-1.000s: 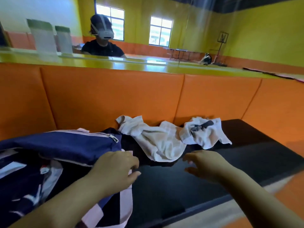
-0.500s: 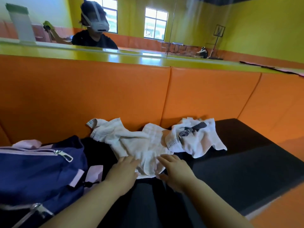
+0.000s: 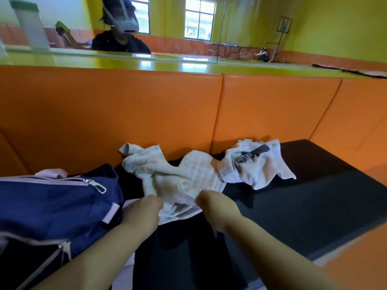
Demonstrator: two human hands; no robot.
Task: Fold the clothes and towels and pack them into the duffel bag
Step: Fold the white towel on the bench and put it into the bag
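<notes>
A crumpled white towel (image 3: pixel 180 178) lies on the black mat (image 3: pixel 314 206) against the orange padded wall. My left hand (image 3: pixel 142 212) and my right hand (image 3: pixel 217 208) both pinch its near edge, lifting it slightly. A second white cloth with a dark grey mark (image 3: pixel 257 164) lies bunched to the right, touching the first. The navy duffel bag with pink trim (image 3: pixel 54 201) sits at the left, its zip partly open. A dark garment lies under the towel, below my hands.
The orange padded wall (image 3: pixel 146 114) rises right behind the cloths, with a mirror above it reflecting a person in a headset. The mat's front edge runs along the lower right, with orange floor (image 3: pixel 356 260) beyond.
My hands left the bag, reached forward to the white towel and closed on its near edge. The view has shifted left and closer.
</notes>
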